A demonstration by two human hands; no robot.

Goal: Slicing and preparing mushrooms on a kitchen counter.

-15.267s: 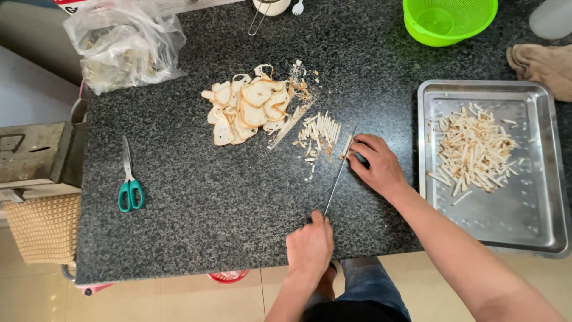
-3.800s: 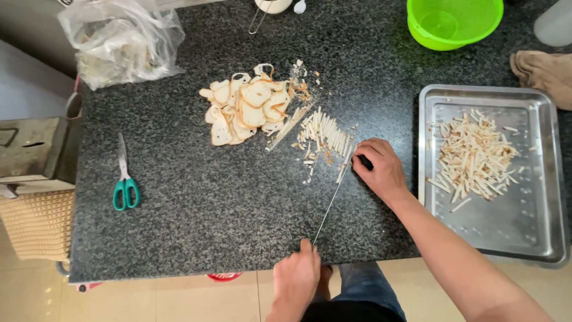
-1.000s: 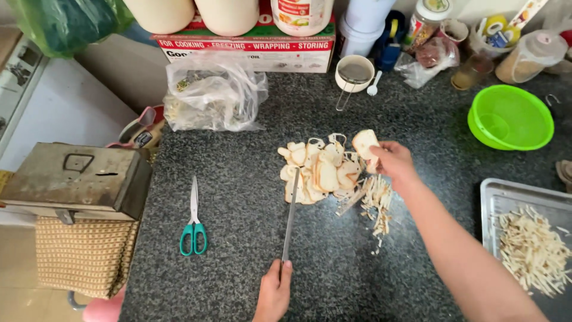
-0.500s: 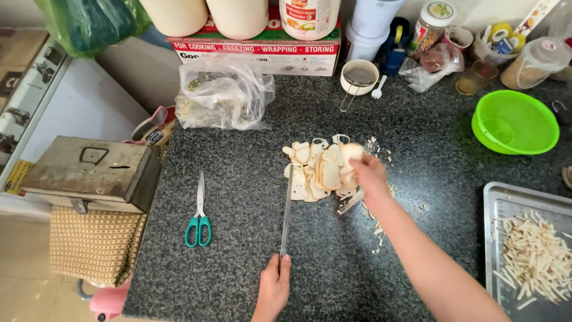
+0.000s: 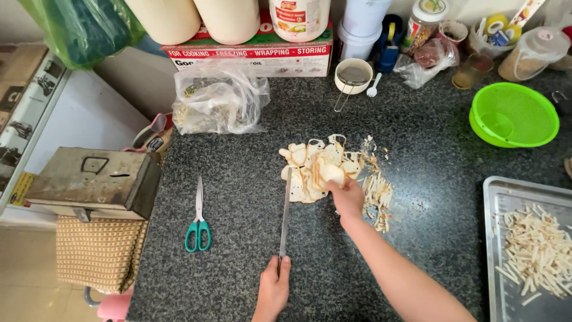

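My left hand grips the handle of a long knife whose blade points away from me toward a heap of pale flat slices on the dark speckled counter. My right hand rests at the heap's near right edge, its fingers closed on a stack of slices. Thin cut strips lie scattered just right of that hand.
Green-handled scissors lie left of the knife. A metal tray of cut strips sits at the right edge, with a green colander behind it. A plastic bag, a strainer, jars and boxes line the back. A metal box stands left.
The view has lifted from the counter's front to its back. My right hand moved from the cut strips to the slice heap and took up slices. The knife swung left alongside the heap.
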